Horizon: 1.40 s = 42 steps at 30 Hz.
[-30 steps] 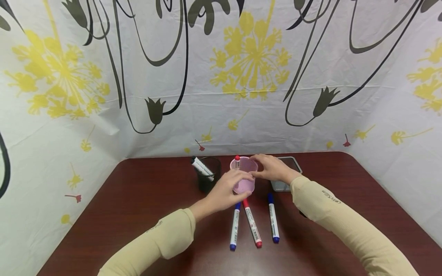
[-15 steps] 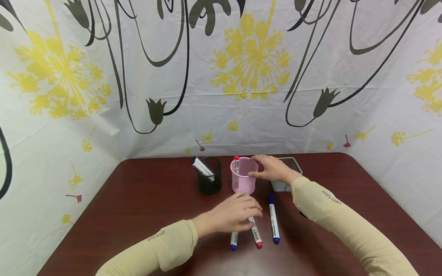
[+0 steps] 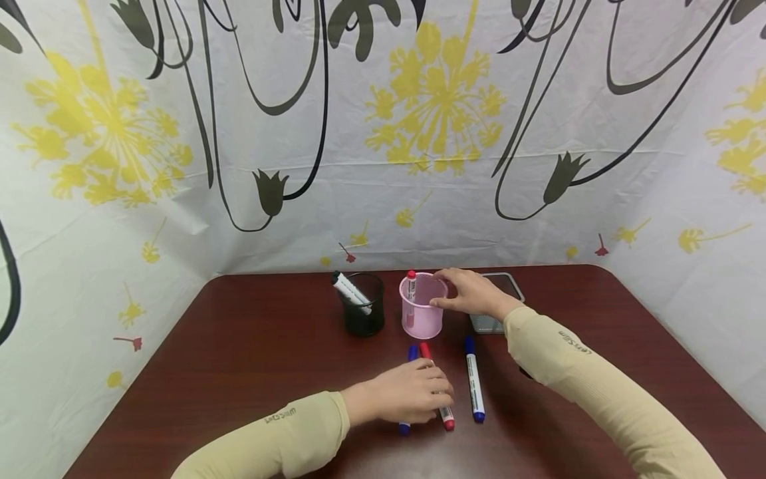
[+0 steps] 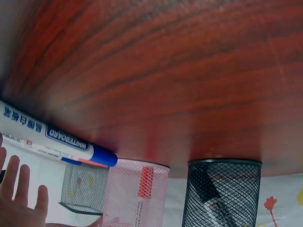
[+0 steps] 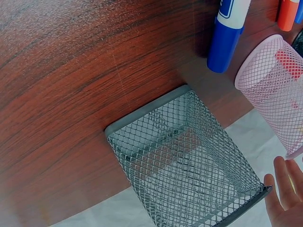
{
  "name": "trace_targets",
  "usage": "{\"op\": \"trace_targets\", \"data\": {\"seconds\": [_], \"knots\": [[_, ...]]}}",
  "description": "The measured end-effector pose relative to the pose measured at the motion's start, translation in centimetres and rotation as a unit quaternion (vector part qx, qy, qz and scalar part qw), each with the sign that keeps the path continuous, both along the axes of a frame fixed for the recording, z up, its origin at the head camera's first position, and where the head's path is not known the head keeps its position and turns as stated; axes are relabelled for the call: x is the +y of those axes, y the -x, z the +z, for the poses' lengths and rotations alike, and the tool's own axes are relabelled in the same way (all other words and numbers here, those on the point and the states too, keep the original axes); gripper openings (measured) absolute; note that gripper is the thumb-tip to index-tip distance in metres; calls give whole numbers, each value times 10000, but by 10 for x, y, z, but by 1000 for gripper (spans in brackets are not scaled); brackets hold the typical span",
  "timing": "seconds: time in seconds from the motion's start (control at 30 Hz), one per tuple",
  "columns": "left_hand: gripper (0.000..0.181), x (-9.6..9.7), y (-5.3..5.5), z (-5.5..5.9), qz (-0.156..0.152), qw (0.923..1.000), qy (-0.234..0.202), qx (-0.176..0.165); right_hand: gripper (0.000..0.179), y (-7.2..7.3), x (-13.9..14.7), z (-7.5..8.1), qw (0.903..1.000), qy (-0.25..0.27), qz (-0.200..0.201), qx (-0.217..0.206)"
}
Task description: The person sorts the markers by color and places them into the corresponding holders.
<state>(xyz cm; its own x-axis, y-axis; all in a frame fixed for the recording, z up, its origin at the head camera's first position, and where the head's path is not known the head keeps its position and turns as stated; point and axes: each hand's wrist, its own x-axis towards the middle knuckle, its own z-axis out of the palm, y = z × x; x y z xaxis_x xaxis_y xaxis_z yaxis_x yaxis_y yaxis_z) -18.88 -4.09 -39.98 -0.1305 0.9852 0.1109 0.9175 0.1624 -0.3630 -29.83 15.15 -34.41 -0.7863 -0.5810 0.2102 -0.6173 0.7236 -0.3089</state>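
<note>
My left hand (image 3: 413, 392) is above two whiteboard markers, covering the middle of both. The blue-capped marker (image 3: 405, 429) and red-capped marker (image 3: 448, 424) show at either end. In the left wrist view the fingers (image 4: 22, 187) look fairly straight beside the nearest whiteboard marker (image 4: 71, 142); whether they touch it is not clear. At the back, my right hand (image 3: 473, 293) grips the rim of a pink mesh pen cup (image 3: 422, 326), thumb at its near side. One red-capped marker (image 3: 411, 286) stands inside that cup. Another blue-capped marker (image 3: 475, 382) lies to the right.
Left of the pink cup stands a black mesh pen cup (image 3: 363, 322) with a black-capped marker (image 3: 352, 291) leaning in it. A grey mesh holder (image 5: 184, 156) is behind my right hand. Patterned cloth (image 3: 383, 219) hangs at the back edge of the dark wooden table (image 3: 257, 352).
My left hand has left the front of the pink cup and come down toward me, over the blue and red markers. The right hand has stayed on the pink cup.
</note>
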Motion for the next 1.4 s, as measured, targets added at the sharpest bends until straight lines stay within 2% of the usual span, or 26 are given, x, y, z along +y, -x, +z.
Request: {"op": "trace_targets", "data": {"seconds": [0.27, 0.87, 1.13, 1.4], "knots": [[28, 3, -2, -5, -11, 9988, 362, 329, 61, -1, -1, 1, 10000, 5, -23, -26], [18, 13, 2, -14, -256, 9935, 367, 1043, 60, -1, -1, 1, 10000, 55, -35, -1], [13, 16, 4, -15, -340, 9927, 374, 1096, 60, -1, -1, 0, 10000, 31, -31, -19], [16, 13, 3, -14, -696, 9895, 222, 1250, 61, -1, -1, 0, 10000, 50, 7, 13]]}}
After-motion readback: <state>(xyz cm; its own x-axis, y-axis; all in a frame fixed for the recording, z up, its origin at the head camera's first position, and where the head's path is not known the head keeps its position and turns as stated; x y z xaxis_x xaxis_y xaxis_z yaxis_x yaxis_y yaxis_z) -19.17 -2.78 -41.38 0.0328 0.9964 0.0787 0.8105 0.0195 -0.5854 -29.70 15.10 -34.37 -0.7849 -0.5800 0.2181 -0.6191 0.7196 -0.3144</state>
